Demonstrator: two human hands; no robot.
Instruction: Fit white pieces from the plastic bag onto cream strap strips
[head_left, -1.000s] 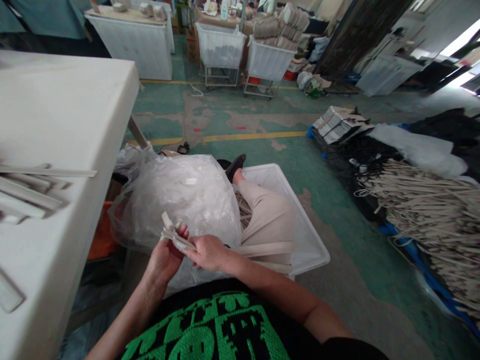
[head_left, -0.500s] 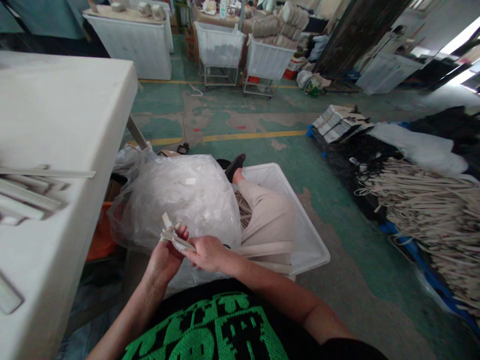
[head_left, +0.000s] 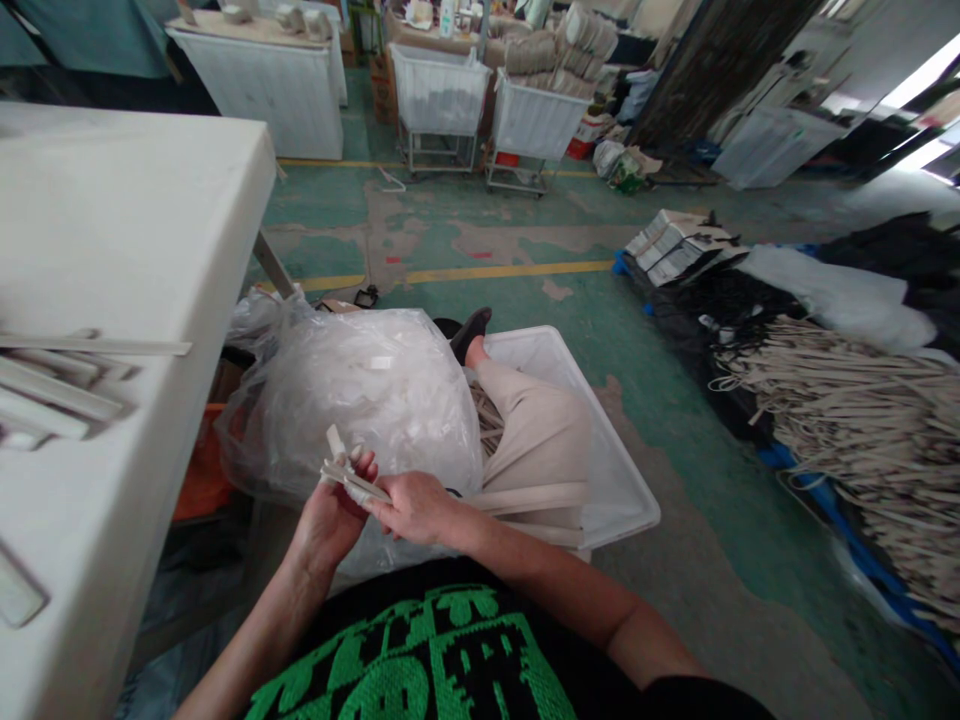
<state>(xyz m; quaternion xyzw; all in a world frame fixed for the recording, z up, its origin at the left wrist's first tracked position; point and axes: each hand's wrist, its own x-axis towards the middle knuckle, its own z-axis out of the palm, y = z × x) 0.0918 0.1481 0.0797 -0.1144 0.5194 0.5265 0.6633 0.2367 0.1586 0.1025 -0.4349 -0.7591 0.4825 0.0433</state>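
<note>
My left hand (head_left: pixel 336 508) is closed on the folded end of a beige strap (head_left: pixel 355 482), and a short pale piece (head_left: pixel 334 438) sticks up past its fingers. My right hand (head_left: pixel 417 506), closed as well, grips the same strap from the right, its fingertips near the left hand. Exactly how the ends lie between the fingers is too small to tell. Long beige strips (head_left: pixel 529 498) run from behind the right wrist across my thigh. Just beyond both hands bulges a clear plastic bag (head_left: pixel 375 390) filled with whitish pieces.
At left stands a white table (head_left: pixel 150 220) with several flat beige strips (head_left: pixel 64 385) near its edge. A white bin (head_left: pixel 622 480) sits beside and under my leg. On the right, a large heap of beige straps (head_left: pixel 862 420) lies on a blue pallet. Wheeled white tubs (head_left: pixel 439 95) stand farther back.
</note>
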